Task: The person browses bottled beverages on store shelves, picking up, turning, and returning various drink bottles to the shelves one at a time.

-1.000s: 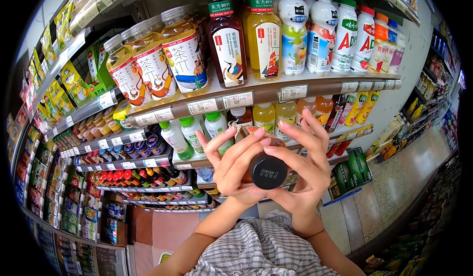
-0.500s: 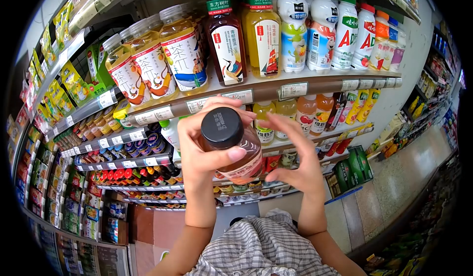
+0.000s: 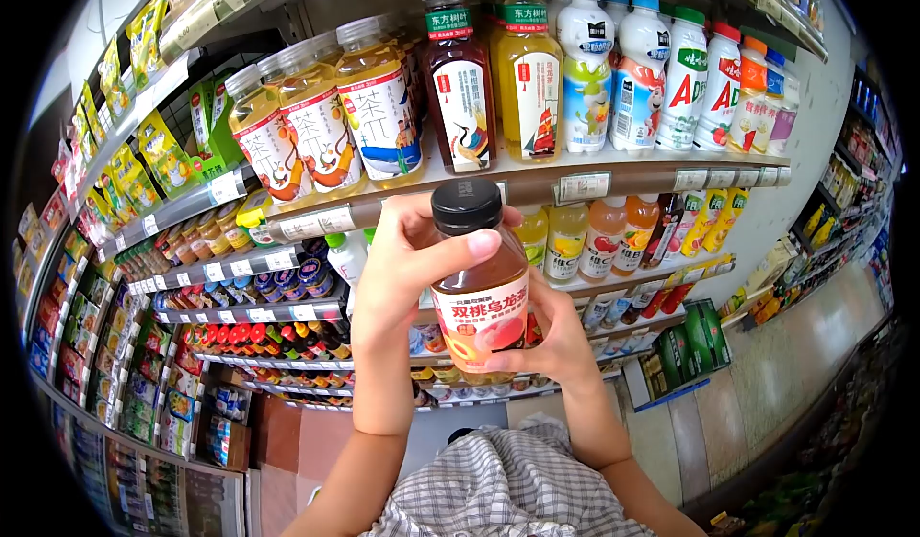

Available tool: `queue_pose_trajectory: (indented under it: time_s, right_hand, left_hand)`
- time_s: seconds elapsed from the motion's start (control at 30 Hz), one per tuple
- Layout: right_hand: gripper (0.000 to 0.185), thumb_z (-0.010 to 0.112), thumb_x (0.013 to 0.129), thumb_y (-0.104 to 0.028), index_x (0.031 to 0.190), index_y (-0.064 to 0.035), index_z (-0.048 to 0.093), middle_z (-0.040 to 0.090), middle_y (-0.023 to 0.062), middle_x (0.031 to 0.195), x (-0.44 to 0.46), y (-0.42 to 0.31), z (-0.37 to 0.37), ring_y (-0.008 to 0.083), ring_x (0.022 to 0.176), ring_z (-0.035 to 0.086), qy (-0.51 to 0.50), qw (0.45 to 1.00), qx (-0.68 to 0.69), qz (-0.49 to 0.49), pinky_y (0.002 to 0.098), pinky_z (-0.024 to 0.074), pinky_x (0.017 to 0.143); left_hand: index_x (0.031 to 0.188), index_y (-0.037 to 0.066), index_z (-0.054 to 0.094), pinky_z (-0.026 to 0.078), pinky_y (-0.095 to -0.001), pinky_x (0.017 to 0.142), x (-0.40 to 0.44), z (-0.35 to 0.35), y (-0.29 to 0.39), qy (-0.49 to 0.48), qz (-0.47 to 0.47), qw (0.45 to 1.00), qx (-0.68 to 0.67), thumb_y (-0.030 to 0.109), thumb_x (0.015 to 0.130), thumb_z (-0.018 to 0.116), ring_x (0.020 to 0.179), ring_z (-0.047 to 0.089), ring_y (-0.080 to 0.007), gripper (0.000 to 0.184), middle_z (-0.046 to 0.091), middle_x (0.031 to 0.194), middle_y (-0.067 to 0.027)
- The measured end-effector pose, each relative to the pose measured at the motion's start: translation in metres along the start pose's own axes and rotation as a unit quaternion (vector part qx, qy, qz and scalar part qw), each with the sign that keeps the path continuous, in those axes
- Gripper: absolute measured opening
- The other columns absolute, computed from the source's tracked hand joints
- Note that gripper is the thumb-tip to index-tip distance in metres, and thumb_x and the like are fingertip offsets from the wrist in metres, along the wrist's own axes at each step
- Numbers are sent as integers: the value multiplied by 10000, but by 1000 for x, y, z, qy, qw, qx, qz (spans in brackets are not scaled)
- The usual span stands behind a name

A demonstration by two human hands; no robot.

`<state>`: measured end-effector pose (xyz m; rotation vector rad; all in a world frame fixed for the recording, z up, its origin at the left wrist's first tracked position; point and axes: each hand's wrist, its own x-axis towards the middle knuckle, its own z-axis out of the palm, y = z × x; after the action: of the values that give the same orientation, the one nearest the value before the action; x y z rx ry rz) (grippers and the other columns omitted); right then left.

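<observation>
In the middle of the head view I hold a bottle of peach oolong drink, brown-amber with a black cap and a white label with peaches on it. It stands nearly upright, the label facing me. My left hand wraps around its upper part, the thumb lying across the shoulder just below the cap. My right hand grips the lower right side, its thumb at the bottom edge of the label. The fingers behind the bottle are partly hidden.
A shelf ahead bears tea bottles and white milk-drink bottles. Lower shelves hold juice bottles, jars and sauces. Snack bags hang at the left. A green carton sits low at the right beside the tiled aisle.
The bottle has tipped from cap-toward-me to nearly upright, bringing its label into view. My right hand, apart from it before, has closed on its lower side. The view has shifted slightly.
</observation>
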<state>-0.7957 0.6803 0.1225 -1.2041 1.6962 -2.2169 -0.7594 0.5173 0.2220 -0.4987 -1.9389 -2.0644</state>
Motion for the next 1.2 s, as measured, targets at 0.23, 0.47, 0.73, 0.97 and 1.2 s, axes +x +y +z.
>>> queue_pose_trajectory:
  time_s: [0.23,0.47,0.73,0.97,1.2]
  right_hand:
    - [763,890,582,-308,1199,15,579,564,113,1177,-2,-10,-9,217,1132,513,11,999,33,38,352,390,985]
    - [891,872,635,-356,1339,9,466,551,140,1253,4,-36,-10,248,1139,529,98,987,-78,-98,383,399,979]
    - [895,854,650,-327,1364,6,429,560,158,1184,11,-64,17,316,1043,538,305,848,-359,-243,441,381,917]
    - [799,863,635,-207,1306,3,482,580,144,1134,20,-69,18,315,1017,568,354,837,-327,-259,422,436,871]
    - [734,880,622,-170,1239,20,529,625,159,1056,34,-82,4,317,922,633,367,831,-287,-305,380,501,809]
  left_hand:
    - [833,-20,692,427,-269,723,25,3,33,-15,81,962,261,259,675,773,731,555,-120,331,582,780,-14]
    - [745,-9,694,395,-284,694,33,22,62,5,207,886,414,312,581,818,726,534,-143,382,582,725,-42]
    - [643,-36,595,358,-293,612,46,47,73,91,330,802,489,284,573,842,661,463,-153,410,504,652,-39]
    - [645,-14,598,354,-311,632,51,60,76,85,389,761,512,291,547,849,668,456,-173,407,506,656,-42]
    - [675,17,608,359,-325,662,56,70,104,54,454,704,544,337,526,858,690,464,-206,433,511,689,-37]
